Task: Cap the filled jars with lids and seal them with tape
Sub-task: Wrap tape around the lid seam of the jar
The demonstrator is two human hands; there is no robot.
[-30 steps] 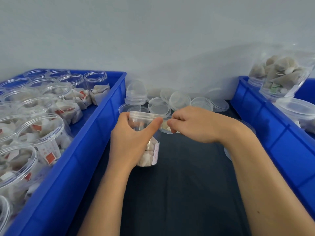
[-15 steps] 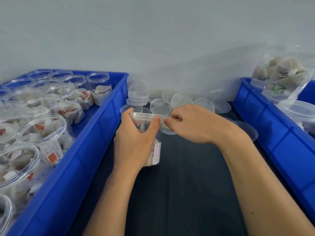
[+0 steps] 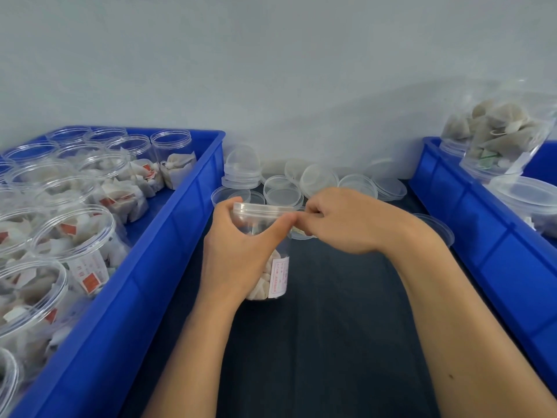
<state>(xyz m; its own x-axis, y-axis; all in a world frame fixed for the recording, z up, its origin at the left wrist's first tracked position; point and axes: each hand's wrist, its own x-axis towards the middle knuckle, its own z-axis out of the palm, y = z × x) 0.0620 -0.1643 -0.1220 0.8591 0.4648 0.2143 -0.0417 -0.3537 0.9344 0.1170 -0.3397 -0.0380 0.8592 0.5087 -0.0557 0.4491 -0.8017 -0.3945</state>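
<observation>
1. Centrally, clear jar (image 3: 272,267) standing upright on dark table surface (image 3: 331,342) between two blue crates; holds pale tea-bag sachets in its lower part; white label on the side facing right.
2. Clear lid (image 3: 259,208) seated on the jar's mouth.
3. Left hand (image 3: 238,251) wrapped round the jar from the left and near side; fingers curled behind the rim, thumb pressed across the front just under the lid.
4. Right hand (image 3: 346,221) at the jar's upper right edge; fingers curled, thumb and forefinger pinched together beside the left thumb tip. Whether tape lies in the pinch: cannot tell.
5. Loose clear lids (image 3: 316,179) scattered and stacked behind the jar, against the wall.
6. Left blue crate (image 3: 168,260) packed with open, uncapped jars of sachets (image 3: 75,233).
7. Right blue crate (image 3: 488,236) with capped jars; one filled jar (image 3: 506,137) lying tilted atop others.
</observation>
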